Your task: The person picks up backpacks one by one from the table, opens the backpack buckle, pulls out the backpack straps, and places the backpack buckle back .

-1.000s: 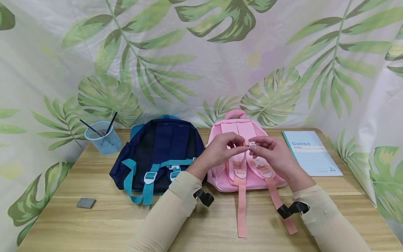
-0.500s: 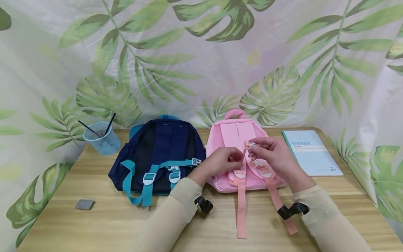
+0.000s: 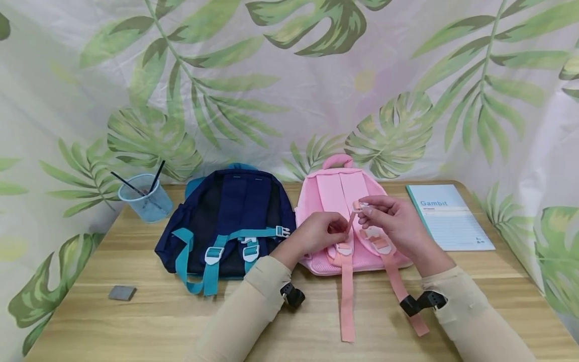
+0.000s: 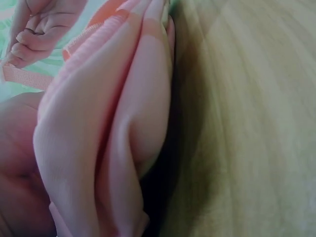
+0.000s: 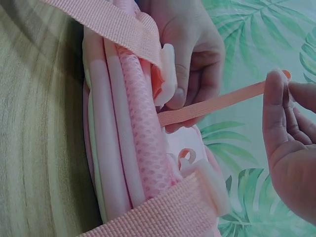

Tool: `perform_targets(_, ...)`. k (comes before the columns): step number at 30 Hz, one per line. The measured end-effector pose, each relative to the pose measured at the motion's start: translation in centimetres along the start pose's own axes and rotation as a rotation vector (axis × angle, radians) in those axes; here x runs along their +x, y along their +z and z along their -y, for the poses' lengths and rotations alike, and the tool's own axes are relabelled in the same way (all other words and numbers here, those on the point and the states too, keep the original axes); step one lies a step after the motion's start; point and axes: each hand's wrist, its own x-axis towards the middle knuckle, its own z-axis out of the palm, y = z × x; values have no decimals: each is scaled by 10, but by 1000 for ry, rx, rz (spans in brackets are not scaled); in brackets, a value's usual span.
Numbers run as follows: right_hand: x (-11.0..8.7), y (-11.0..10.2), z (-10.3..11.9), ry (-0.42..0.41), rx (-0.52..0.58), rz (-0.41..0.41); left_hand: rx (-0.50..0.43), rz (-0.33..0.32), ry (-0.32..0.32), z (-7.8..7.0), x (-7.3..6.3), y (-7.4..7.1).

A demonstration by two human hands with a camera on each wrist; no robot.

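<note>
A pink backpack (image 3: pixel 305 198) lies on the table with its shoulder straps facing up. My right hand (image 3: pixel 395 221) pinches a small white buckle (image 3: pixel 363 204) above it, at the end of a narrow peach strap (image 5: pixel 222 102). Lower down, my left hand (image 3: pixel 318 234) pinches that same strap between thumb and fingers, close to the bag. The strap runs taut between both hands in the right wrist view. In the left wrist view, the bag's side fills the middle and hides part of my left hand. Two wide peach webbing tails (image 3: pixel 347 301) hang toward the table's front.
A navy backpack (image 3: pixel 244 201) with teal straps lies left of the pink one. Farther left stand a blue cup (image 3: pixel 151 206) holding two dark sticks and a small grey block (image 3: pixel 122 292). A notebook (image 3: pixel 452 221) lies at the right. A leaf-patterned curtain hangs behind.
My left hand has moved down from the buckle to the strap's lower part, so the strap now stretches between my hands. The right hand stays near its place with the buckle.
</note>
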Motion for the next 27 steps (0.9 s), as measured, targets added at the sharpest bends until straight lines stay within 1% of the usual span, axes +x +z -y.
perform_targets(3, 0, 0, 1, -14, 17, -6, -3, 1, -12, 0, 0, 0)
perform_targets(7, -1, 1, 4, -26, 69, -8, -7, 12, -33, 2, 0, 1)
perform_targets(11, -2, 2, 8, -27, 111, -7, 1, 4, -42, 2, 1, 4)
perform_targets(17, -3, 3, 12, -5, 184, -13, 9, -4, -34, 3, 1, 5)
perform_targets(20, -3, 3, 13, -8, 222, -11, 7, -2, -33, 3, 2, 5)
perform_targets(27, -3, 4, 15, -26, 247, -16, 18, -8, -30, 2, 2, 4)
